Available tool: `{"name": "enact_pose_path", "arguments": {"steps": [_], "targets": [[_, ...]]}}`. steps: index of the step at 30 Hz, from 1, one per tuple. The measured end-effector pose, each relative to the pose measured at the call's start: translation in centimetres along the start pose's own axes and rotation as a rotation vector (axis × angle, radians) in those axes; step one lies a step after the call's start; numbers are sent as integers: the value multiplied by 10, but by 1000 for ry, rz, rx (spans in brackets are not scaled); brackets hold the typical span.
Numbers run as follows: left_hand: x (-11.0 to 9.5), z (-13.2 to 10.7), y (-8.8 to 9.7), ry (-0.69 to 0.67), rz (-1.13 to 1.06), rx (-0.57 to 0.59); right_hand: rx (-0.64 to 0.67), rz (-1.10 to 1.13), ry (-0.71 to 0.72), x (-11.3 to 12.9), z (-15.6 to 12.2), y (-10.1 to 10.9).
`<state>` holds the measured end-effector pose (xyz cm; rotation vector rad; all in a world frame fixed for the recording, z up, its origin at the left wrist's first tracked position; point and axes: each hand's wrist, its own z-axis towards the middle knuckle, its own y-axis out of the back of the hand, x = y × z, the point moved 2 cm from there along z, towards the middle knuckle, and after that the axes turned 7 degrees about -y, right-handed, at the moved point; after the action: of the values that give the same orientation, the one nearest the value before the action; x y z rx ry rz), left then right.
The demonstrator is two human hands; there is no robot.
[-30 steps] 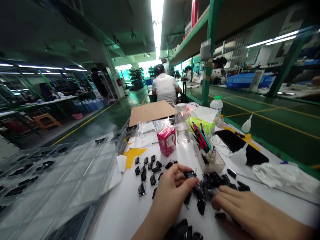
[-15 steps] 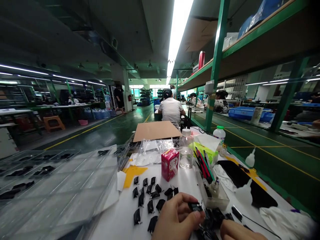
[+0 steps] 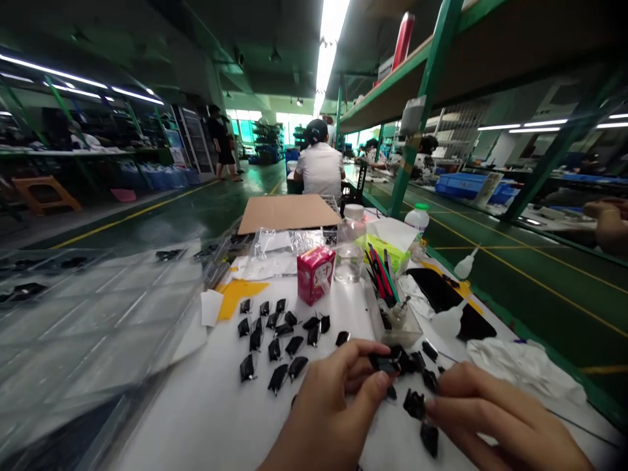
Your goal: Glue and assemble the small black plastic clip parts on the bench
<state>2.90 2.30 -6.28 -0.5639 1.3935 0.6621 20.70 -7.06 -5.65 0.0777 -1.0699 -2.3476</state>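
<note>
Between the thumb and fingers of my left hand [image 3: 338,392] is a small black part [image 3: 385,362] with a shiny dark face. My right hand [image 3: 495,412] is closed in a pinch, its fingertips against the edge of a black piece [image 3: 415,403] on the white table [image 3: 196,405]. Whether they grip that piece or something smaller is hidden. Another black part [image 3: 428,438] lies just below those fingertips. Left of my left hand, several black parts [image 3: 275,348] are spread in loose rows, some with thin wires showing.
A clear compartment tray [image 3: 112,327] with black parts occupies the left. Behind the work stand a pink box [image 3: 315,275], a clear bottle [image 3: 350,252] and a tool holder [image 3: 400,330]. A white cloth [image 3: 524,366] lies at right. A person in white [image 3: 320,167] sits ahead.
My right hand has come further into view, up to the black pieces. My left hand still holds its black part. The view has tilted down and shifted.
</note>
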Motion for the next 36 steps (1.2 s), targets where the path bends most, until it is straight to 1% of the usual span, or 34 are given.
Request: {"name": "enact_pose_path", "arguments": {"steps": [3,7,13,22,27,32,36], "targets": [[-10,-2,-2,-42,115,23,27,-4,10,2,5,12],[-12,-6,-5,-102,320,45,56,-25,13,5,11,18],[-11,-7,-5,-176,396,80,13,-73,15,8,16,17],[-13,-8,-6,-227,513,107,76,-41,15,3,14,17],[-12,-11,-6,-335,617,130,67,-41,10,2,14,17],[-12,-13,-4,-511,742,145,93,-28,14,0,12,16],[-11,-14,-3,-586,801,179,95,-51,11,1,13,16]]}}
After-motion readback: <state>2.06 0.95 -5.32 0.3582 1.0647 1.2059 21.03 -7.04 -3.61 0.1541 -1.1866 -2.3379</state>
